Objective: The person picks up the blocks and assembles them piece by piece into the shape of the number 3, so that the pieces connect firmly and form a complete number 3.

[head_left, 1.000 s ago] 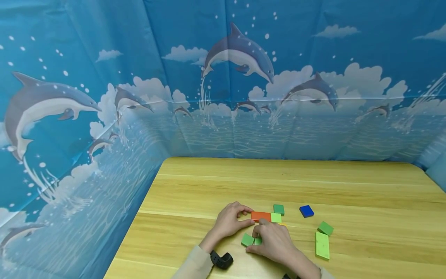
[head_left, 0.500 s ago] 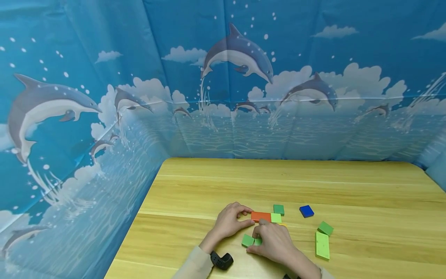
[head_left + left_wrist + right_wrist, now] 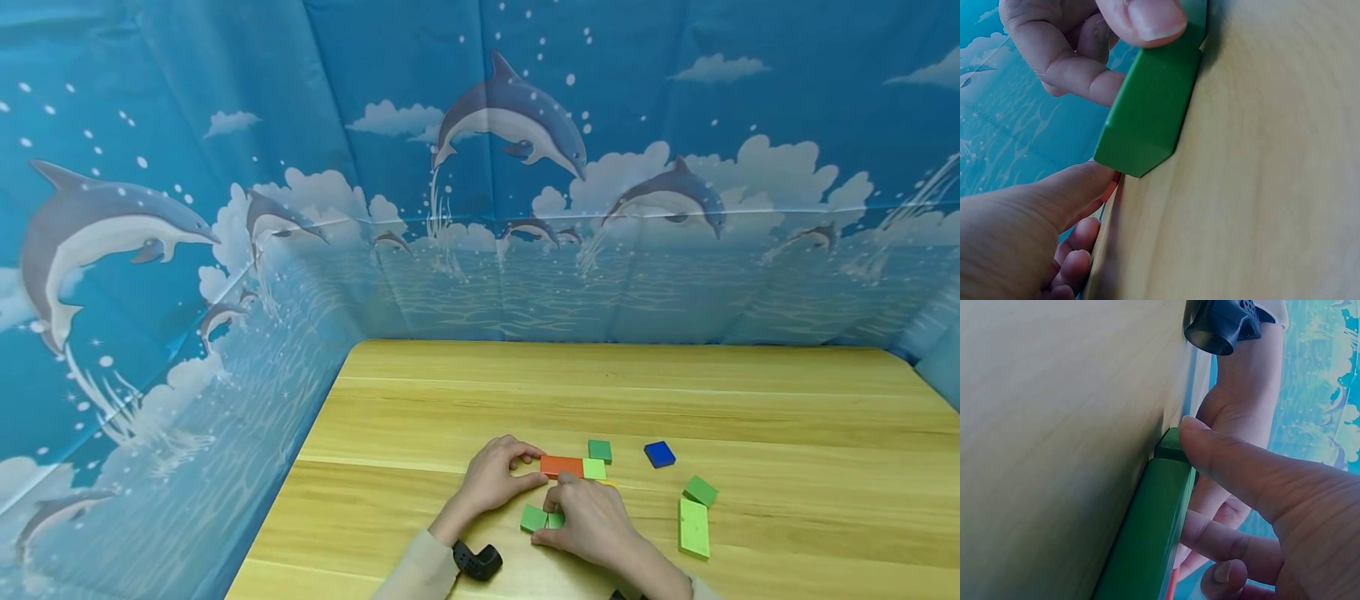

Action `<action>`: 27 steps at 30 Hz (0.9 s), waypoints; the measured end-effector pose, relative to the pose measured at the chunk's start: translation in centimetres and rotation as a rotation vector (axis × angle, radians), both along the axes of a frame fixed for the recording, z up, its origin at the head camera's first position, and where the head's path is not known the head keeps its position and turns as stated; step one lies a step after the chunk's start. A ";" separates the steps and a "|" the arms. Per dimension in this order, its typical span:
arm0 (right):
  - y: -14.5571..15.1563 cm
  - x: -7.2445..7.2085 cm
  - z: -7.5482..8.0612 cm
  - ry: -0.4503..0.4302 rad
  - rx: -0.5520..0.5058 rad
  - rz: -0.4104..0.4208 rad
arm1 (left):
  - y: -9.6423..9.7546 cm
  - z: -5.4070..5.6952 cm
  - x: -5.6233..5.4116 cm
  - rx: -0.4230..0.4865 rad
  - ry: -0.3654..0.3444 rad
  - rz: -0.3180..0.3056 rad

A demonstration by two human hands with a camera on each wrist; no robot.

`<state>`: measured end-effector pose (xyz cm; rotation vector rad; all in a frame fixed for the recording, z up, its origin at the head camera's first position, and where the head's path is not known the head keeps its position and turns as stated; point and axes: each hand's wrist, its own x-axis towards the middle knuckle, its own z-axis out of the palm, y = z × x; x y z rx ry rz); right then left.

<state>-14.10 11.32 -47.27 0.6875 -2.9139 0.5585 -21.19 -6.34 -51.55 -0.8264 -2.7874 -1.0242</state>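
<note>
My left hand (image 3: 495, 473) holds the left end of a flat red block (image 3: 561, 466), thumb on its near side and fingers at its far side. A light green square (image 3: 594, 468) adjoins the red block's right end. Closer to me, my right hand (image 3: 592, 517) pinches a small green block (image 3: 556, 520) between thumb and index finger. Another green block (image 3: 533, 518) lies against it on the left. In the left wrist view a green block (image 3: 1147, 112) is large in front, with the right thumb over its upper end. A yellow piece (image 3: 612, 483) is mostly hidden behind the right hand.
A darker green square (image 3: 600, 451) lies just beyond the row, a blue square (image 3: 660, 454) farther right. To the right, a green block (image 3: 701, 491) touches a long light green block (image 3: 693, 529). A dolphin-print curtain (image 3: 480, 275) borders the wooden table (image 3: 420, 392).
</note>
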 end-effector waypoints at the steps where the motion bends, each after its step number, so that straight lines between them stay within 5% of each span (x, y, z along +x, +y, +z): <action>1: 0.0 0.0 0.0 -0.003 0.001 -0.001 | 0.0 0.0 0.0 0.000 0.000 0.000; 27: 0.9 -0.4 0.9 -0.030 -0.035 0.036 | 0.0 -0.3 -0.2 -0.002 -0.001 -0.005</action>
